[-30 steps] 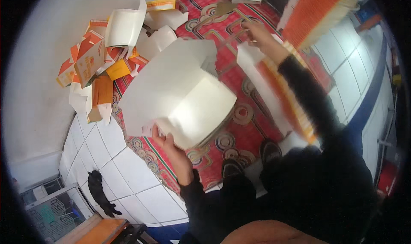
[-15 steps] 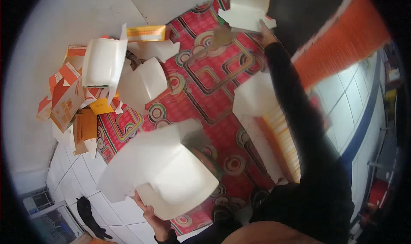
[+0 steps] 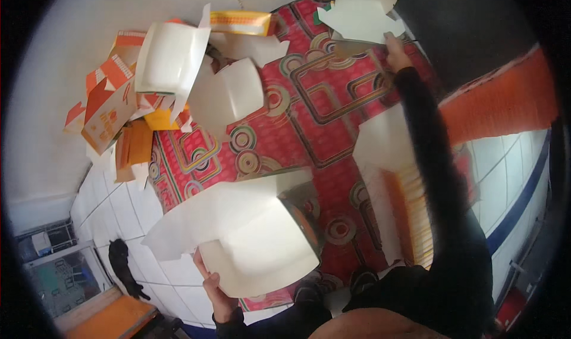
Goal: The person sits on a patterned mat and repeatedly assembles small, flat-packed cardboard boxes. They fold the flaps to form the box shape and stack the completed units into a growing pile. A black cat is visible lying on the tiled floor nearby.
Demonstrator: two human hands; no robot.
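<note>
A half-folded white carton (image 3: 256,238) is gripped at its lower edge by the left hand (image 3: 215,292), fingers curled around it. The right hand (image 3: 397,49) touches another carton (image 3: 360,12); fingers unclear. Light, thin, creasable card: best held by edges.

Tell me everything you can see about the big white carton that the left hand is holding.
The white carton is a partly folded box of thin card, pale and plain on the inner faces that show. One long flap sticks out to the left, and a side wall on the right shows an orange printed outside. It is held tilted above the red patterned mat and the white floor tiles. The left hand grips its lower edge from below; nothing else touches it.
</note>
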